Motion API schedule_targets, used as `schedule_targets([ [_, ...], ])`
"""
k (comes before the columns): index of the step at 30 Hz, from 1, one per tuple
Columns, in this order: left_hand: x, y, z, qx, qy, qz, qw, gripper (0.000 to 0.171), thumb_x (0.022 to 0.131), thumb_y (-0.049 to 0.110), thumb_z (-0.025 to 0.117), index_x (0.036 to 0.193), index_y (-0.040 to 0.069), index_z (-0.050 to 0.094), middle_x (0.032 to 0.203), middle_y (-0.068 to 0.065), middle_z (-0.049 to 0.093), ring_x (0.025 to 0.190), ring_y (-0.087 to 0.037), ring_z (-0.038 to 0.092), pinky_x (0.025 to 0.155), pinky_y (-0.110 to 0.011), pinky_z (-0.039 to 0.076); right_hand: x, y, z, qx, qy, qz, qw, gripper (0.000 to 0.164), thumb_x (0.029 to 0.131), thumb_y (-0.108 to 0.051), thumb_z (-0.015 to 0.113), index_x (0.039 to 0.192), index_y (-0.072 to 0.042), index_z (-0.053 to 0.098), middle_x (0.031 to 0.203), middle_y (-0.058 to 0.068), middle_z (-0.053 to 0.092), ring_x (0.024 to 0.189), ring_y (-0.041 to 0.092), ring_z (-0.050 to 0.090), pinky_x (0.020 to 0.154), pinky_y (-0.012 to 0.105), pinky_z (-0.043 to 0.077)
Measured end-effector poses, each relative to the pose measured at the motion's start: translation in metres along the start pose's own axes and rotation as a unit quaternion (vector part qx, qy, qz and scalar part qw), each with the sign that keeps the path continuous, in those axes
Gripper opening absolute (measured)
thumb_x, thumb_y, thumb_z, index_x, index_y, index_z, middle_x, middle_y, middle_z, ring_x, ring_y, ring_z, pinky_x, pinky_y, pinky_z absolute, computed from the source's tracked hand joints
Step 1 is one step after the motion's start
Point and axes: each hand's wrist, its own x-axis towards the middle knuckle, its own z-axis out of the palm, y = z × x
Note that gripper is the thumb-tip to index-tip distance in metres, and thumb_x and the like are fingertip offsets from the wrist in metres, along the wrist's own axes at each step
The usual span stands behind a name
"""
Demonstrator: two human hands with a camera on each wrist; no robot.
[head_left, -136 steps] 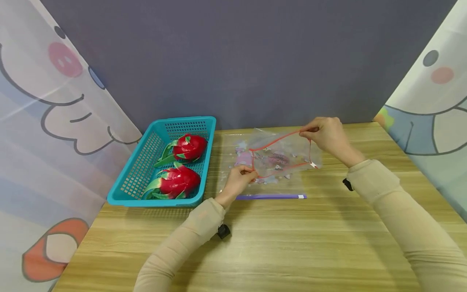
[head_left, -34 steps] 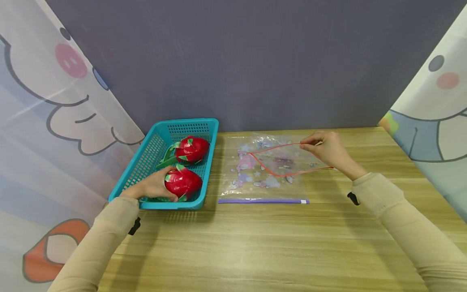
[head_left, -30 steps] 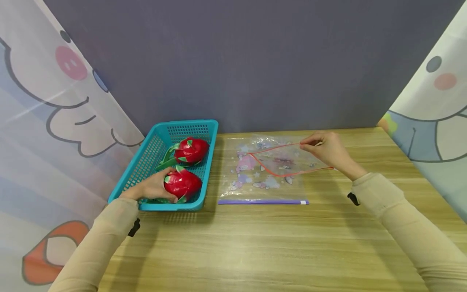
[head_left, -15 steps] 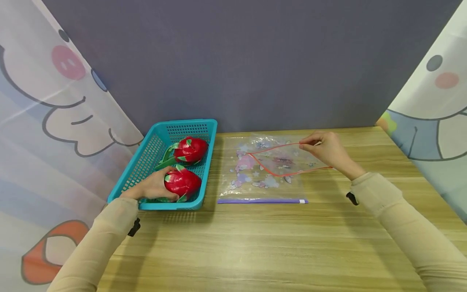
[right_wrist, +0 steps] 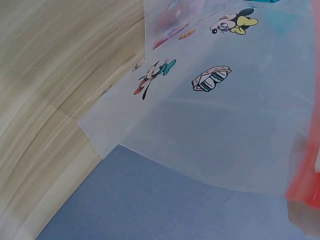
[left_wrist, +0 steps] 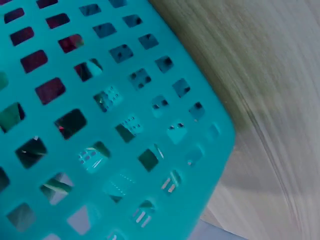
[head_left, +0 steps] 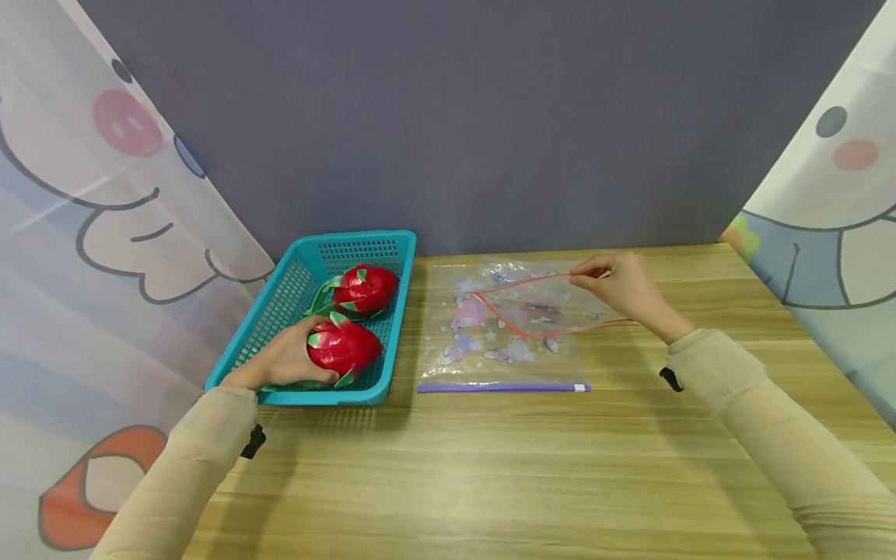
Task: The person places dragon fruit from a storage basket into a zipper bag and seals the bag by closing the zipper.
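Observation:
In the head view my left hand (head_left: 283, 359) grips the nearer red dragon fruit (head_left: 350, 350), fingers and thumb around its green-leaved end. That fruit lies inside a turquoise slotted basket (head_left: 401, 319), whose wall (left_wrist: 217, 160) fills much of the left wrist view and hides the hand there. Behind it in the basket is another dragon fruit (head_left: 367, 289). My right hand (head_left: 624, 294) pinches the far red-trimmed edge of a clear zip bag (head_left: 553, 305), and its mouth gapes. Small cartoon prints show on the bag's film (right_wrist: 240, 135) in the right wrist view.
A larger clear zip bag (head_left: 455, 369) with a purple zip strip lies flat on the wooden table (head_left: 490, 467), under the red-trimmed one. A dark grey panel (head_left: 490, 132) stands along the table's back edge. Printed cartoon curtains (head_left: 42, 327) flank both sides.
Since the earliest frame my left hand has let go of the red-trimmed bag and taken hold of the nearer dragon fruit, which has just shifted slightly left. My right hand keeps its pinch.

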Motion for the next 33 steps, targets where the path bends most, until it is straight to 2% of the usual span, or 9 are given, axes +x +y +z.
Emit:
schedule_targets([
  [3,-0.001,0.005,-0.004,0.005,0.009,-0.009,0.9999,0.088,0.059,0.04,0.082,0.129,0.008,0.039,0.114,-0.012,0.054,0.1,-0.03,0.052,0.067,-0.039,0.054,0.001,0.0,0.001,0.003,-0.002,0.0,1.0,0.017,0.082,-0.021,0.069,0.09,-0.007,0.074,0.088,0.012,0.069,0.075,0.023,0.061,0.056,0.02,0.044],
  [10,0.001,0.019,-0.017,0.01,0.051,-0.021,0.9984,0.089,0.06,0.044,0.081,0.129,0.008,0.038,0.118,-0.013,0.053,0.102,-0.032,0.051,0.068,-0.043,0.054,0.003,-0.001,0.0,-0.001,-0.001,0.01,1.0,0.018,0.083,-0.021,0.069,0.091,-0.006,0.073,0.087,0.013,0.069,0.072,0.023,0.061,0.053,0.022,0.042],
  [14,0.001,0.03,-0.02,-0.002,0.08,-0.029,0.9964,0.09,0.059,0.045,0.081,0.129,0.008,0.038,0.118,-0.014,0.052,0.102,-0.033,0.05,0.068,-0.044,0.054,0.004,-0.001,0.0,-0.002,-0.002,0.029,1.0,0.018,0.082,-0.021,0.069,0.091,-0.007,0.073,0.087,0.012,0.069,0.07,0.02,0.06,0.052,0.024,0.042],
  [18,-0.001,0.046,-0.021,-0.023,0.11,-0.053,0.9923,0.092,0.06,0.043,0.082,0.132,0.008,0.035,0.122,-0.015,0.05,0.106,-0.034,0.048,0.07,-0.046,0.054,0.005,0.0,0.002,-0.003,0.0,0.036,0.999,0.015,0.081,-0.019,0.07,0.091,-0.008,0.074,0.088,0.012,0.07,0.068,0.017,0.059,0.054,0.025,0.042],
  [22,-0.003,0.06,-0.023,-0.034,0.123,-0.075,0.989,0.094,0.062,0.042,0.08,0.135,0.007,0.032,0.125,-0.016,0.047,0.108,-0.035,0.047,0.072,-0.048,0.053,0.004,0.002,0.002,0.001,-0.001,0.036,0.999,0.016,0.081,-0.02,0.07,0.092,-0.008,0.074,0.088,0.011,0.07,0.068,0.015,0.059,0.055,0.026,0.043],
  [27,-0.002,0.072,-0.026,-0.039,0.13,-0.083,0.9873,0.093,0.064,0.045,0.079,0.135,0.008,0.032,0.125,-0.014,0.048,0.107,-0.033,0.047,0.072,-0.047,0.053,0.003,0.001,0.001,0.0,0.0,0.028,1.0,0.018,0.082,-0.022,0.069,0.092,-0.008,0.073,0.088,0.012,0.069,0.067,0.014,0.059,0.056,0.025,0.044],
  [33,-0.002,0.089,-0.027,-0.041,0.142,-0.071,0.9865,0.091,0.062,0.044,0.079,0.132,0.008,0.035,0.123,-0.013,0.049,0.106,-0.034,0.048,0.07,-0.046,0.054,0.002,0.0,-0.001,-0.004,0.002,0.022,1.0,0.02,0.082,-0.024,0.069,0.093,-0.007,0.073,0.088,0.013,0.069,0.067,0.017,0.06,0.057,0.026,0.045],
])
